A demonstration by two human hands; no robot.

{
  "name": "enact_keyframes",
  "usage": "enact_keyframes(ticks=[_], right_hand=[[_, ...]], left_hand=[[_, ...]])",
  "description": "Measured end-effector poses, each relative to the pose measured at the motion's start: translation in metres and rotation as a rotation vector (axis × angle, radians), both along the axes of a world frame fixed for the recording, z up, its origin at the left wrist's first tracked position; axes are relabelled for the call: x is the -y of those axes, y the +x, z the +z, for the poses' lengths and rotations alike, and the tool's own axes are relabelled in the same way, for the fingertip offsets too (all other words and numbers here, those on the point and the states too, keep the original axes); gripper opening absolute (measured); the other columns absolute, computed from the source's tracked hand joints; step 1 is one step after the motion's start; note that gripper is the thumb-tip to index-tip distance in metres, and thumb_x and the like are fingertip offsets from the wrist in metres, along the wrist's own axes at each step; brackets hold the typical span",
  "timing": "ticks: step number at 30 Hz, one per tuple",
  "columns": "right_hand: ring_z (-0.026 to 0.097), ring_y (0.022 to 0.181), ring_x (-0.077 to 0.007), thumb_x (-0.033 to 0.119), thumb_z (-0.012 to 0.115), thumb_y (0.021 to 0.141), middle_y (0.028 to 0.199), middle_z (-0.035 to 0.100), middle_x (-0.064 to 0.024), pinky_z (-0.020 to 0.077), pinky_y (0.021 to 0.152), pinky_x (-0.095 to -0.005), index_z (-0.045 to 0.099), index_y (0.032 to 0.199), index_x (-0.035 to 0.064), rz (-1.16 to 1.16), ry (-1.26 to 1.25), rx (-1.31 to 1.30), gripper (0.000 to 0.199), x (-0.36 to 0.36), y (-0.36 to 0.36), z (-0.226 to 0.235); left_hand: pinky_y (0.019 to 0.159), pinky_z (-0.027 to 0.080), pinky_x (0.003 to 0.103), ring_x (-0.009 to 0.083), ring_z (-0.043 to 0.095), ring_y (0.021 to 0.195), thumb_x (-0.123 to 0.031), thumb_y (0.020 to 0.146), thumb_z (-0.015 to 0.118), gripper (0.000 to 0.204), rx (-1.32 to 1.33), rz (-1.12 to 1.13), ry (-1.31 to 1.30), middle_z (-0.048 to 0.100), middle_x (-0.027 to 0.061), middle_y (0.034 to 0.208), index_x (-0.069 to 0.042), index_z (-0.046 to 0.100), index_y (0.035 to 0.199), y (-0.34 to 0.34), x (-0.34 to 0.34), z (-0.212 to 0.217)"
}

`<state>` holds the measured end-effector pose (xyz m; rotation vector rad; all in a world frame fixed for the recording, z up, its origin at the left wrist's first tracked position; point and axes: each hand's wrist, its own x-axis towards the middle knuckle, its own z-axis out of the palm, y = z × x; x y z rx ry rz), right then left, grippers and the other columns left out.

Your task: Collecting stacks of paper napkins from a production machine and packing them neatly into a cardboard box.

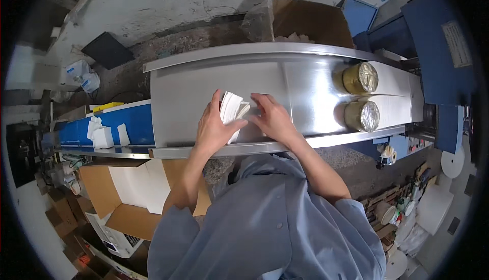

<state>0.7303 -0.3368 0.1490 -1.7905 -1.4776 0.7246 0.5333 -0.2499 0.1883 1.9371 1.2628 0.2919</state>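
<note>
My left hand (213,126) grips a small stack of folded white paper sheets (231,108), thumb on the near side and fingers along its left. The stack stands on edge, and its right-hand sheets fan apart at the top. Just right of it, my right hand (274,119) is half curled with fingers and thumb apart. It holds nothing I can see, and whether its fingertips touch the paper cannot be told. Both hands are over the steel worktable (188,84), close to its near edge.
Two gold, film-topped cylinders (360,78) rest on white paper strips (395,108) at the right, by blue machinery (438,46). Leftward, loose white paper stacks (103,136) lie on a blue surface (137,122). Open cardboard boxes stand beyond the table (310,18) and below it (135,221).
</note>
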Motion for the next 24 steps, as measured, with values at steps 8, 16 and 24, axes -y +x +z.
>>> enact_keyframes(ticks=[8,16,24], right_hand=[[0.071,0.098,-0.0356,-0.004,0.070,0.084,0.116,0.069,-0.0143,0.0594,0.083,-0.0405,0.072,0.113,0.0046,0.120,0.111,-0.179,0.030,-0.009,0.007,-0.001],[0.067,0.113,-0.0293,-0.007,0.068,0.086,0.125,0.067,-0.0113,0.0569,0.092,-0.0369,0.071,0.116,0.0069,0.305,0.185,-0.167,0.033,-0.016,0.021,-0.009],[0.065,0.122,-0.0283,0.003,0.063,0.096,0.138,0.063,-0.0176,0.0525,0.101,-0.0365,0.046,0.150,0.0011,0.127,-0.093,-0.417,0.057,-0.014,0.007,-0.005]], left_hand=[[0.108,0.048,0.043,0.0368,0.057,0.132,-0.030,0.075,0.090,0.100,0.093,0.016,-0.038,0.055,0.0270,0.144,0.005,0.038,0.153,0.002,0.009,-0.008],[0.111,0.046,0.046,0.0396,0.052,0.135,-0.035,0.073,0.091,0.106,0.136,-0.011,-0.039,0.052,0.0259,0.145,0.000,0.035,0.155,0.000,0.008,-0.013],[0.108,0.047,0.049,0.0430,0.052,0.133,-0.025,0.076,0.087,0.099,0.037,-0.056,0.126,0.052,0.0250,0.146,-0.003,0.032,0.156,0.009,0.017,-0.017]])
